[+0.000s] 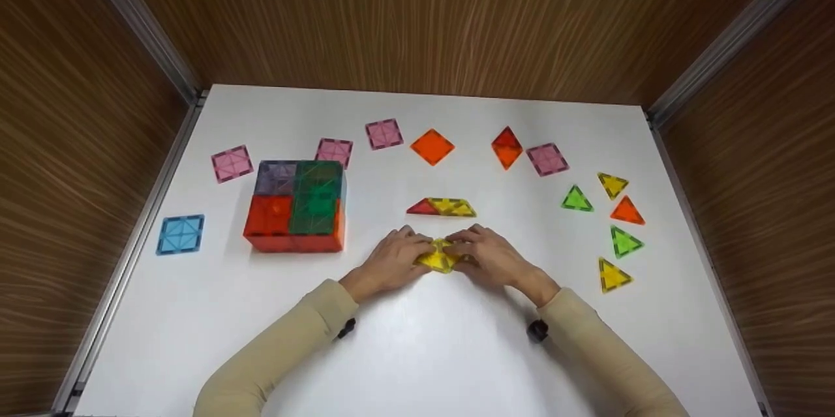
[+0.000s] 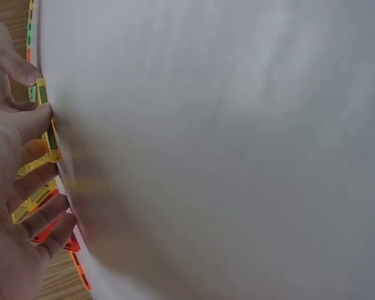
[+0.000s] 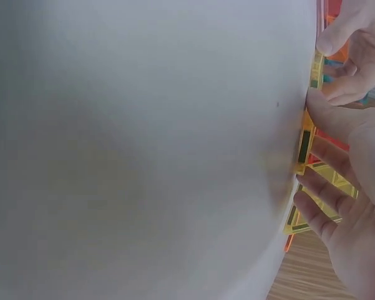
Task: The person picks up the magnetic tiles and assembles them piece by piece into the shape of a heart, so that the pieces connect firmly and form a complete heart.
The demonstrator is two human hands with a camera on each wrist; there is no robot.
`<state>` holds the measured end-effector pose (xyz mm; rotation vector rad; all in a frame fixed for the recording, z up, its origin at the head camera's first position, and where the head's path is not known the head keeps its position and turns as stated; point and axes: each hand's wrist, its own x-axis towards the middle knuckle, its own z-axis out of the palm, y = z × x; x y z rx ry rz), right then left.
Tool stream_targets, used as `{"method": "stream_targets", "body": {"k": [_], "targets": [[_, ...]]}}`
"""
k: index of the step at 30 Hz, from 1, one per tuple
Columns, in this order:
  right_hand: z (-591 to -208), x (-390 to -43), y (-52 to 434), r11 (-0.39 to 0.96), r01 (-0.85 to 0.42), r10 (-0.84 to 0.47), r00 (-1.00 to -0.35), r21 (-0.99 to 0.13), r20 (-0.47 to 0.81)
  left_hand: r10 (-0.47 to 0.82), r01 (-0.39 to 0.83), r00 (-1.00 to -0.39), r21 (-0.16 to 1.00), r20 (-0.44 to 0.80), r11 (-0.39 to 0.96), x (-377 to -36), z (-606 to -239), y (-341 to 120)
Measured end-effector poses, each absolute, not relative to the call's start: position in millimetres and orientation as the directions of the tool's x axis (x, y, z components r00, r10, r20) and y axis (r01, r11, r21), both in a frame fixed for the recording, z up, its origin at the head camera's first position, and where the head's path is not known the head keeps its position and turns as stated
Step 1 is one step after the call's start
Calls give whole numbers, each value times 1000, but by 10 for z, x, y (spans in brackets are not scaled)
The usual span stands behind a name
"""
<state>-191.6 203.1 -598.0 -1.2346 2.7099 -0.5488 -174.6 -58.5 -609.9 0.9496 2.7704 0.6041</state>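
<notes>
Near the front-middle of the white table (image 1: pixel 417 352), both hands meet over a small cluster of yellow tiles (image 1: pixel 438 259). Left hand (image 1: pixel 390 259) curls its fingers onto the cluster's left side; right hand (image 1: pixel 490 255) does the same from the right. Each grip is pinching the tiles, not spread flat. Left wrist view: fingers (image 2: pixel 34 209) wrap over yellow and orange-red tile edges held against the table. Right wrist view: fingers (image 3: pixel 322 209) close on yellow frames likewise; thumb position there cannot be told exactly.

Handling judgement: the tiles look like thin, stiff, translucent plastic plates, light, smooth-faced and likely slippery. Joins between them probably give way under twist, so the sensible hold is on the outer edges, pressure inward, as both hands now do.

Position: the cluster sits directly between the 2 grips, touching both, resting on or just above the table.

Just beyond the hands lies a flat red-and-yellow strip (image 1: pixel 442 207). Left of it stands a block of orange, green and purple tiles (image 1: pixel 297 205). Loose triangles (image 1: pixel 613 234) lie well apart to the right; pink squares (image 1: pixel 383 134) lie farther back.
</notes>
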Motion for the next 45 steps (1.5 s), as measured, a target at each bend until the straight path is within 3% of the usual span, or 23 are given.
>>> {"method": "stream_targets", "body": {"k": [6, 10, 14, 20, 25, 30, 38, 45], "targets": [[-5978, -1910, 2030, 614, -695, -739, -673, -374, 36, 620, 556, -784, 422, -20, 716, -1757, -6078, -579], [-5959, -1864, 2171, 641, -654, -701, -712, -403, 41, 612, 523, -788, 452, -68, 723, -1773, -6054, -571], [-5947, -1763, 2519, 692, -602, -614, -781, -399, 113, 629, 522, -771, 467, -97, 713, -1788, -6042, -541], [-5955, -1535, 3236, 782, -488, -420, -872, -388, 249, 647, 567, -761, 442, -43, 695, -1796, -6046, -502], [-5889, -1302, 3798, 896, -228, -195, -973, -381, 124, 646, 571, -763, 455, -13, 683, -1792, -6040, -491], [-5855, -1122, 4185, 943, -18, -36, -998, -332, -48, 643, 569, -765, 453, -15, 687, -1792, -6049, -493], [-5905, -1118, 4370, 943, 40, -4, -991, -329, -133, 641, 565, -768, 445, -25, 695, -1804, -6054, -495], [-5840, -1233, 4060, 934, 17, -52, -982, -358, -183, 637, 556, -770, 457, -32, 694, -1792, -6052, -504]]}}
